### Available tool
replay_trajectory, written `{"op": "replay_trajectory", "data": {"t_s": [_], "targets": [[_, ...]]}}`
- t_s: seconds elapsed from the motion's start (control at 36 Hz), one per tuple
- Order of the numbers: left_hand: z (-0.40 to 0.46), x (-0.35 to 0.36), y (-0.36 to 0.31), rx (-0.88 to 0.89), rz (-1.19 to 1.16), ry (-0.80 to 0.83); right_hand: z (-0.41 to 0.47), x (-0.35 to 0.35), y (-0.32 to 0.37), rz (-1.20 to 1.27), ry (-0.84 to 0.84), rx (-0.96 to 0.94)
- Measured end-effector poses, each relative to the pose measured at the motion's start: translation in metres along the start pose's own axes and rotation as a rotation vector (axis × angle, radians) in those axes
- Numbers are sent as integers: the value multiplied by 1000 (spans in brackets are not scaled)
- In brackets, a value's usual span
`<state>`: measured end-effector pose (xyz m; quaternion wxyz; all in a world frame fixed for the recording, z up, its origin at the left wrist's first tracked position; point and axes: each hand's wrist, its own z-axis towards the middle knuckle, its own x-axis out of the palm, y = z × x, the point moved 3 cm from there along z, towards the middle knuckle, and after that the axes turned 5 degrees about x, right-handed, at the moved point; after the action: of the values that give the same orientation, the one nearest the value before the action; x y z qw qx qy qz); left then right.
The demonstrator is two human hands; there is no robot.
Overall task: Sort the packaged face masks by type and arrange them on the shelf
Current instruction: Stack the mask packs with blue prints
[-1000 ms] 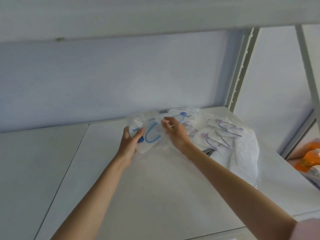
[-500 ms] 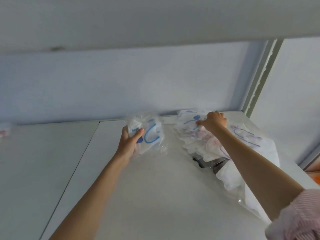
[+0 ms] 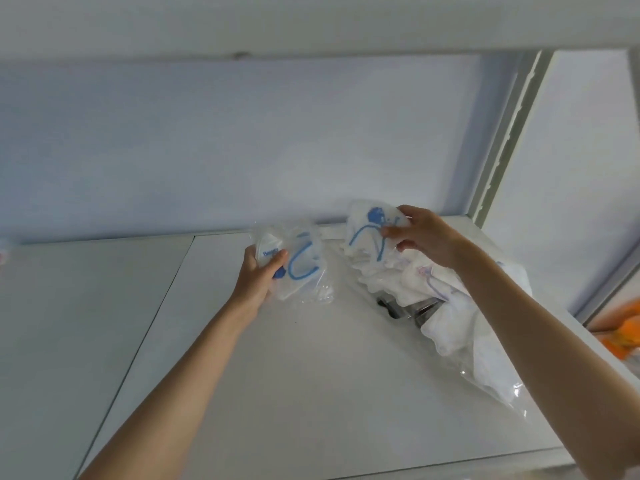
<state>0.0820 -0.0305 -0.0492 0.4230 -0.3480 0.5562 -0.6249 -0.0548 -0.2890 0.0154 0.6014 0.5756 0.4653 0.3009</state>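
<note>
1. Our left hand (image 3: 258, 275) grips a packaged mask with a blue strap (image 3: 296, 263), thumb curled over its front, holding it just above the white shelf (image 3: 277, 375) near the back wall.
2. Our right hand (image 3: 424, 237) pinches a second blue-strap mask pack (image 3: 370, 226) between thumb and fingers, lifted above the pile.
3. The pile of remaining mask packs (image 3: 450, 306) lies on the shelf's right side, under our right forearm; some show purple straps, and clear wrap trails toward the front edge.
4. A dark item (image 3: 405, 308) peeks out from under the pile; we can't tell what it is.
5. The two held packs are apart, not touching.
</note>
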Motion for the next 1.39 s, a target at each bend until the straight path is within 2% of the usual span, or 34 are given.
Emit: {"op": "replay_trajectory", "data": {"t_s": [0.11, 0.19, 0.25, 0.33, 0.44, 0.5, 0.58, 0.64, 0.67, 0.72, 0.75, 0.81, 0.86, 1.0, 1.14, 1.22, 1.39], "targets": [[-6, 8, -3, -25, 23, 89, -19, 24, 23, -512, 222, -29], [-12, 16, -5, -24, 36, 147, -23, 45, 33, -854, 278, -31], [-19, 22, -7, -24, 31, 187, -20, 57, 36, -999, 272, -12], [-29, 25, -7, -34, 9, 235, -14, 67, 35, -1085, 256, 16], [-34, 19, 0, -39, 8, 262, -17, 74, 35, -1004, 198, 20], [-35, 16, 1, -32, 16, 228, -21, 74, 33, -896, 105, -34], [-36, 12, 0, -14, -35, 103, -29, 66, 22, -593, -236, -107], [-37, 10, -1, -8, -85, 41, -36, 59, 7, -339, -409, -28], [-37, 9, -1, -3, -112, 21, -40, 59, -2, -194, -394, 56], [-35, 8, 1, 0, -144, 1, -47, 66, -17, 95, -223, 199], [-34, 9, 1, 0, -145, -1, -50, 73, -23, 230, -144, 222], [-34, 12, 2, 2, -131, 12, -52, 81, -34, 352, -104, 202], [-35, 16, 2, -7, -108, 40, -51, 82, -39, 275, -156, 178], [-35, 11, 4, -65, -41, 94, -47, 62, -29, -158, -231, 66], [-34, 14, -4, -64, -45, 173, -47, 72, -11, -439, -190, -48], [-34, 18, -6, -70, -103, 170, -47, 84, -10, -403, -244, -97], [-32, 9, 1, -102, -145, 120, -43, 87, -32, -93, -293, -43]]}}
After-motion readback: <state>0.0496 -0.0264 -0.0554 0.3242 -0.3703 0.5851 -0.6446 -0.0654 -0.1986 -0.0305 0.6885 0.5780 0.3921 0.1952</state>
